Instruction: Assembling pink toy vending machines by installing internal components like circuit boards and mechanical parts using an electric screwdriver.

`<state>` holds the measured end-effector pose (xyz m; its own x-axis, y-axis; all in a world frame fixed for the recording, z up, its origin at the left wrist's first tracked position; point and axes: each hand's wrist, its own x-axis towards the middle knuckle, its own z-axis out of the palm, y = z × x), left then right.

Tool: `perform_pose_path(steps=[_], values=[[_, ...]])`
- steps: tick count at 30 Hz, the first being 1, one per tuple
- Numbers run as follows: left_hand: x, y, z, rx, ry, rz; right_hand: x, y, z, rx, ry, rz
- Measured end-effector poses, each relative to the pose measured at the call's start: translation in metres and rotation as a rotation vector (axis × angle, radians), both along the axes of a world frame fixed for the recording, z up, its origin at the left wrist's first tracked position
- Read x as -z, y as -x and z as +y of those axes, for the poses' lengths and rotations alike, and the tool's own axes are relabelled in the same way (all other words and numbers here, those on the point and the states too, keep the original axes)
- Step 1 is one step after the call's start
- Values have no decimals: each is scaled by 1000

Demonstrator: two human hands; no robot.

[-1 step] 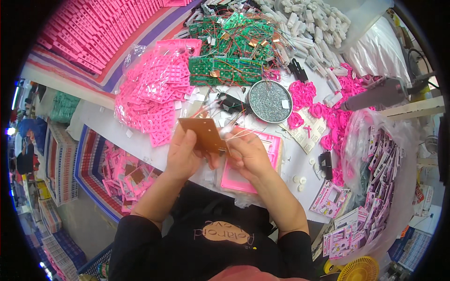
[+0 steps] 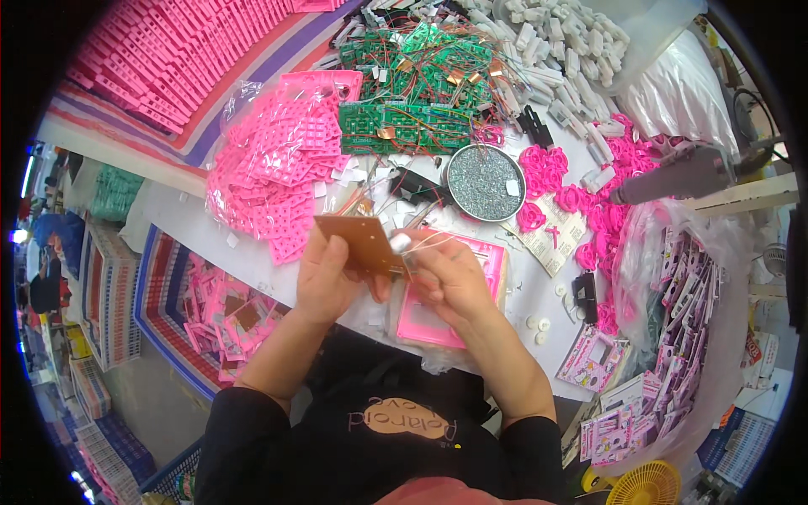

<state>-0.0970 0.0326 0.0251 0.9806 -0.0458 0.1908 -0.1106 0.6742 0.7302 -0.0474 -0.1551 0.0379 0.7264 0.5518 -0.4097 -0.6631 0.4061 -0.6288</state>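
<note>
A brown circuit board [image 2: 358, 240] with small holes is tilted up above the table, its brown face toward me. My left hand [image 2: 324, 282] is closed on its left side, thumb on the near face. At the board's right edge, my right hand [image 2: 450, 273] has its fingers closed around thin white wires [image 2: 433, 239]. A small white part [image 2: 400, 243] sits by those fingertips against the board. What lies behind the board is hidden. Under my right hand rests a pink plastic frame [image 2: 429, 324] on the table.
Beyond the hands stand a round tin of small screws [image 2: 484, 181], a heap of wired green circuit boards [image 2: 412, 126] and a bag of pink keypads [image 2: 278, 160]. An electric screwdriver [image 2: 673, 177] is at the right. A crate of pink parts [image 2: 223, 311] stands lower left.
The board has shifted slightly left and tilted. The small white part by my right fingertips shows more plainly, and the right fingers have moved a little.
</note>
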Motion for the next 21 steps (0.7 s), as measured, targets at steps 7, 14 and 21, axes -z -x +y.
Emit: perform_pose_path(steps=[7,14,21], values=[[-7,11,20,-91,-529,-282,-7,66,-93,150,422,-282],[-29,-1,8,126,-1115,-688,-61,94,-149,70,1295,-1205],[-33,-11,-8,272,-1207,-792,-59,67,-108,-428,991,-1478]])
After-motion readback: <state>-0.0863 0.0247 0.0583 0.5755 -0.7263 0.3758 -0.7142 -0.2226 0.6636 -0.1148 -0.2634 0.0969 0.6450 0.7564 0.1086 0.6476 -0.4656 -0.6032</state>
